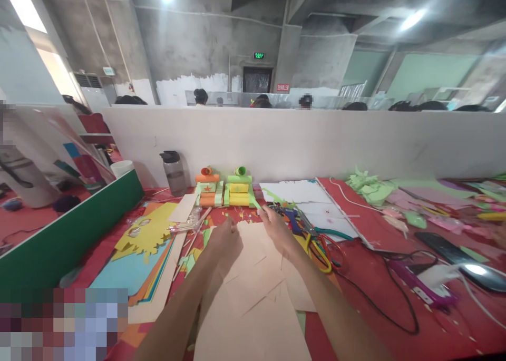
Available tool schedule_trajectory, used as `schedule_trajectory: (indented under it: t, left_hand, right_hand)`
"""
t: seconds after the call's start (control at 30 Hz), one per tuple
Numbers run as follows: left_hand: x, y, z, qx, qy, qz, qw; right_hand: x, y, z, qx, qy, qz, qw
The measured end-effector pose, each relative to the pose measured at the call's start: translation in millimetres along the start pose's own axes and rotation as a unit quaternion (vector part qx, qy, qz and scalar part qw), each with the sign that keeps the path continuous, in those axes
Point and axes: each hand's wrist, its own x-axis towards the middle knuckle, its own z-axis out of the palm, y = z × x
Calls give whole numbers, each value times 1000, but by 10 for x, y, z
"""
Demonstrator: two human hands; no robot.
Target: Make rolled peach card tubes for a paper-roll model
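My right hand (276,228) pinches a light green paper strip (256,203), which slants up from the fingertips to the green and yellow paper tank (239,188). My left hand (224,238) is closed, its fingers curled over the far edge of a pale peach sheet (253,287); anything inside its grip is too small or hidden to make out. Beside the green and yellow tank stands an orange and green paper tank (209,187) with a star on its front. Both tanks are made of rolled paper tubes and sit beyond my hands.
Scissors with yellow handles (319,253) and teal-handled pliers (332,233) lie to the right. Coloured sheets (130,269) and yellow cut paper (148,229) are on the left. A water bottle (173,172) stands near the white partition (300,145). A phone (458,255) and cables lie far right.
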Motion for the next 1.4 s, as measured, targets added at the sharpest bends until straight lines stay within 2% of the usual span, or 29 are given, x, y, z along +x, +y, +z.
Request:
schedule_trajectory:
  t: [0.13, 0.23, 0.5, 0.8, 1.0, 1.23, 1.4]
  left_hand:
    - [-13, 27, -18, -5, -4, -6, 1000]
    - [-12, 23, -17, -10, -9, -8, 1000]
    - [6, -4, 1, -12, -15, -5, 1000]
    - [39, -93, 44, -7, -2, 12, 1000]
    - [39, -104, 41, -9, -3, 19, 1000]
    - [36, -131, 56, -15, -2, 28, 999]
    - [69, -167, 85, -17, 1, 29, 999]
  right_hand:
    - [-74, -114, 27, -26, 9, 0, 1000]
    - [-117, -157, 21, -50, -14, -4, 999]
    - [-69, -109, -9, -152, -6, -2, 988]
    - [-51, -98, 5, -131, 5, -2, 991]
    - [-106, -77, -16, -51, 9, 4, 999]
    - [-33, -10, 13, -85, 46, 2, 995]
    - [-17, -3, 53, -44, 48, -1, 998]
